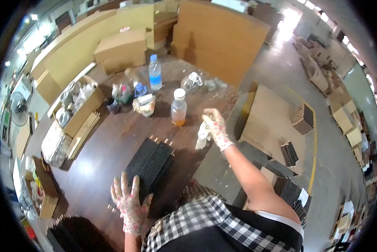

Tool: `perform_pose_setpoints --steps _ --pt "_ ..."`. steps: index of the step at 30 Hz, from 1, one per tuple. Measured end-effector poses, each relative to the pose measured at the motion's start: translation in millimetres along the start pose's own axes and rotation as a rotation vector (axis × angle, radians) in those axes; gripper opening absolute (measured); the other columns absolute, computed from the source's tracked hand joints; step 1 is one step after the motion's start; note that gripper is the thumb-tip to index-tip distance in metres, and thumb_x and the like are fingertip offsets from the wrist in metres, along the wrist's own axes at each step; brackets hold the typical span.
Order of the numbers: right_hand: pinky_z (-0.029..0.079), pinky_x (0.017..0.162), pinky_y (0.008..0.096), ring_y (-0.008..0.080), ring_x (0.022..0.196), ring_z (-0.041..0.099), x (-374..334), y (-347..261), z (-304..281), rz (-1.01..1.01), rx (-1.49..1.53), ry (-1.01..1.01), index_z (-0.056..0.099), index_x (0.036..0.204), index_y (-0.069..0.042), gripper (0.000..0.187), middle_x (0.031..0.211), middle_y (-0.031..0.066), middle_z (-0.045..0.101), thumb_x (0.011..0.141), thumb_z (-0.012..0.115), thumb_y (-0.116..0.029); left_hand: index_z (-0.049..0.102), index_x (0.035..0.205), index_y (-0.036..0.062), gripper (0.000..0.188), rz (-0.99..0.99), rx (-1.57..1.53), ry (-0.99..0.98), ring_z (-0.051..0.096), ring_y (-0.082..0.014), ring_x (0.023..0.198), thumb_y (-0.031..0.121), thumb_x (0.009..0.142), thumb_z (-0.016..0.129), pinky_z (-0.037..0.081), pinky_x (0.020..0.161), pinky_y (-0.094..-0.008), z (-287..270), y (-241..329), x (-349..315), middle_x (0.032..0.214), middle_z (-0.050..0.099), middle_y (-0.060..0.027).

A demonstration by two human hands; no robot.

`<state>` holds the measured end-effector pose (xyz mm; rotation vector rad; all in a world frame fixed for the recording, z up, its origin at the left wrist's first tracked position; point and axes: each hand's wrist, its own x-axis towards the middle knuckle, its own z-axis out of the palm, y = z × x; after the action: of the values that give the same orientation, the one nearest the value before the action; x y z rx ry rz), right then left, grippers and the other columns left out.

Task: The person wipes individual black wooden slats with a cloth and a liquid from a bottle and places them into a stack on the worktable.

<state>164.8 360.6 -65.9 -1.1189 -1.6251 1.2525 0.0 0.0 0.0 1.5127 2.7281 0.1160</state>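
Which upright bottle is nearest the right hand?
The white-capped bottle with amber liquid, left of the right hand; the blue-capped bottle stands farther back.

Left grip (131, 206) spread at black slats (149, 158), right grip (216, 129) holding white cloth (202, 137)

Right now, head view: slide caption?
Gloved left hand spread at stacked black slats; gloved right hand gripping white cloth.

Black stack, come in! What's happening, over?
Left hand open, over near part of black stack. Right hand holding white cloth. White-capped bottle beyond stack, not on it.
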Motion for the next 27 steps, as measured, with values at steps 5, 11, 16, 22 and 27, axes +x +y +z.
perform_pose_setpoints --steps 5,11,16,22,27 --pt "0.056 0.078 0.0279 0.015 0.09 0.064 -17 20 -16 0.175 0.431 -0.157 0.055 0.124 -0.002 0.034 0.107 0.0094 0.063 0.091 0.056 0.001 0.052 0.139 0.0059 0.058 0.221 -0.488 0.2 0.049 -0.0359 0.131 0.023 0.087 0.072 0.043 0.107 -0.0478 -17 64 43 0.143 0.051 -0.0194" --pt "0.055 0.079 0.0257 0.0127 0.092 0.063 -40 -49 -8 0.322 0.837 -0.357 0.052 0.127 0.0 0.033 0.11 0.0098 0.063 0.094 0.054 -0.004 0.016 0.156 0.0007 0.08 0.079 -1.54 -0.298 0.053 -0.0235 0.123 0.023 0.096 0.065 0.045 0.104 -0.0385 17 133 95 0.143 0.047 -0.0172" --pt "0.049 0.095 0.0334 0.02 0.106 0.062 -33 -44 -16 -0.625 -0.086 -0.438 0.056 0.128 -0.003 0.035 0.121 0.0092 0.063 0.095 0.057 -0.015 0.038 0.144 -0.0023 0.054 -0.042 -1.785 -0.326 0.054 -0.0174 0.122 0.01 0.096 0.061 0.042 0.106 -0.034 21 167 124 0.134 0.054 -0.0098" --pt "0.05 0.097 0.0342 0.0199 0.11 0.063 -8 -32 -34 -0.041 0.208 -0.93 0.059 0.128 -0.005 0.04 0.119 0.0107 0.066 0.089 0.067 -0.012 0.047 0.139 -0.0021 0.045 -0.066 -1.765 -0.345 0.057 -0.0154 0.118 0.001 0.096 0.058 0.045 0.102 -0.0315 7 170 139 0.128 0.06 -0.0085" --pt "0.056 0.086 0.0286 0.0167 0.097 0.069 54 -60 -24 -0.241 0.179 -0.618 0.061 0.125 -0.003 0.033 0.11 0.0103 0.071 0.092 0.063 -0.002 0.053 0.133 -0.0007 0.042 -0.082 -1.426 0.165 0.066 -0.0213 0.11 -0.003 0.092 0.059 0.052 0.096 -0.0326 -10 153 129 0.119 0.068 -0.0121"
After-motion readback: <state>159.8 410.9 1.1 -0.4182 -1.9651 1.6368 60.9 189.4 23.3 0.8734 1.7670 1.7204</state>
